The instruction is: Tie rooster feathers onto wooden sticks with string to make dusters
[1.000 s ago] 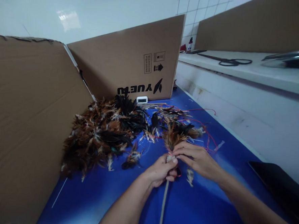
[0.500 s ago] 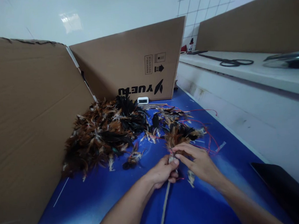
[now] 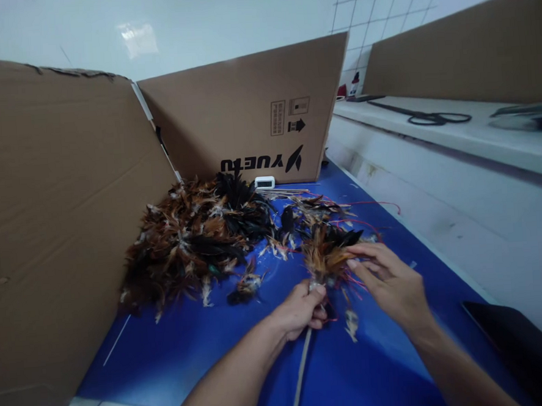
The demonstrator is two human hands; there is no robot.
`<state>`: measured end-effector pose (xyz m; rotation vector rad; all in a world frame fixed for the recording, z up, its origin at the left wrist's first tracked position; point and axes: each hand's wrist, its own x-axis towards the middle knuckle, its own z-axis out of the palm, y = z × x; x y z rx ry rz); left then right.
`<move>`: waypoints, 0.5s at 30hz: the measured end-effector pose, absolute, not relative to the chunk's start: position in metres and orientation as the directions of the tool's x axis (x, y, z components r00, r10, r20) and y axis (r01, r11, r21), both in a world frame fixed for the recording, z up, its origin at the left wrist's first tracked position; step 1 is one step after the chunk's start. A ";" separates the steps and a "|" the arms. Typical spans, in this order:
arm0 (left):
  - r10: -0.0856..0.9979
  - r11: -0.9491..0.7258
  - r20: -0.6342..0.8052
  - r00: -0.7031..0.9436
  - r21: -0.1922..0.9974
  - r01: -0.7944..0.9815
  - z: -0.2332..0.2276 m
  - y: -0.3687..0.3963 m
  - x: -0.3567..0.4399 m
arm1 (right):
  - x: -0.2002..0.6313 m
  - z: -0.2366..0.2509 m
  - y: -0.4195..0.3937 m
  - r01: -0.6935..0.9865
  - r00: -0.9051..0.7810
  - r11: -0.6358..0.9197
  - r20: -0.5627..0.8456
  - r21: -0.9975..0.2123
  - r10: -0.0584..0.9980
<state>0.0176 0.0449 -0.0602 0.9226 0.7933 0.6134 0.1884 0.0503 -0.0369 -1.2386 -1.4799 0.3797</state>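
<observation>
Left hand (image 3: 300,308) clamped on thin stick (image 3: 303,363) at its top, feather tuft (image 3: 323,258) bound there, near front middle of blue mat (image 3: 192,348). Right hand (image 3: 390,281) fingers half-curled, tips touching tuft and red thread (image 3: 368,224); firm grasp cannot be confirmed. Judgement: keep thread taut, quills flush to stick, left grip steady.

Count: one stick, one held tuft, one large feather heap (image 3: 195,241) toward mat's rear left, two cardboard panels (image 3: 247,112), scissors (image 3: 424,118) one.

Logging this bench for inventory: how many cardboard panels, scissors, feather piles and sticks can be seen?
Cardboard panels: 3, left, middle, right
Scissors: 1
Feather pile: 1
Stick: 1, gripped by the left hand
Total: 6
</observation>
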 end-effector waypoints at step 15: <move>0.775 0.453 -0.383 0.503 0.891 -0.021 -0.061 0.042 0.019 | 0.133 0.008 0.044 0.632 -0.413 0.719 0.661 -0.288 0.627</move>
